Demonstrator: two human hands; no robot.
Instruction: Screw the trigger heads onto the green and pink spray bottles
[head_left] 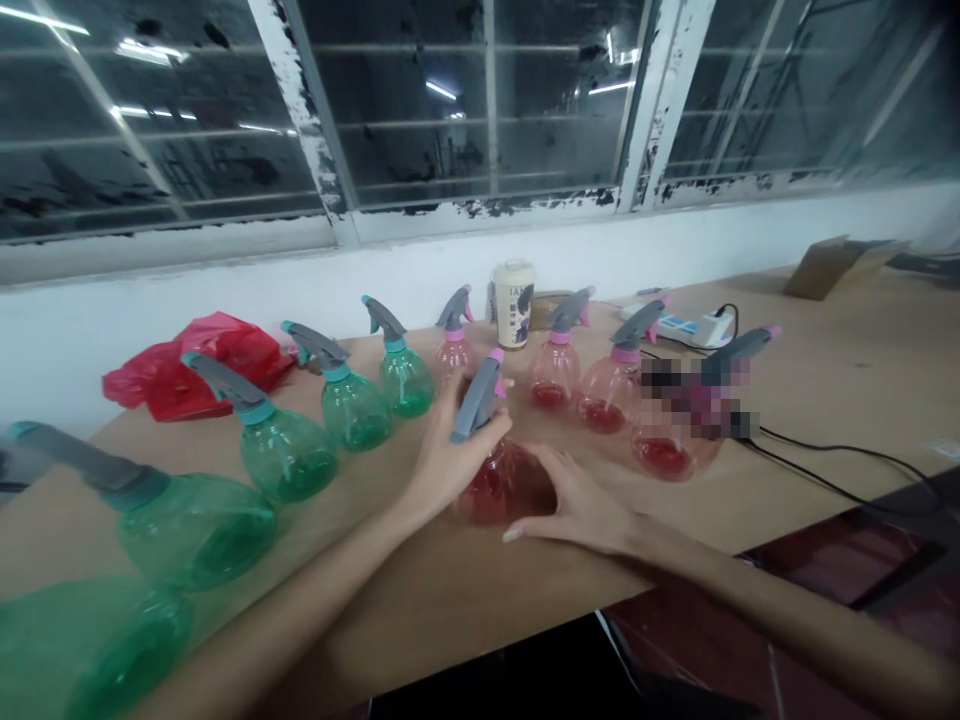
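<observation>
A spray bottle [486, 495] with red liquid, a grey head and a pink nozzle stands on the table in front of me. My left hand [457, 450] is closed around its neck, just under the sprayer head; part of the fingers is hidden behind it. To the right of this bottle is my right hand [592, 510], open, its thumb and fingers spread in a curve near the bottle's side. Whether it touches the bottle, I cannot tell. Another red-liquid spray bottle [553, 380] stands just beyond my right hand.
Green spray bottles, one nearby [289, 455], line the left side of the table [420, 610]. More pink-collared bottles [611, 395] stand right. Behind are a paper cup [514, 305], a red plastic bag [214, 370], a power strip [694, 328] with cables and a cardboard piece [832, 268].
</observation>
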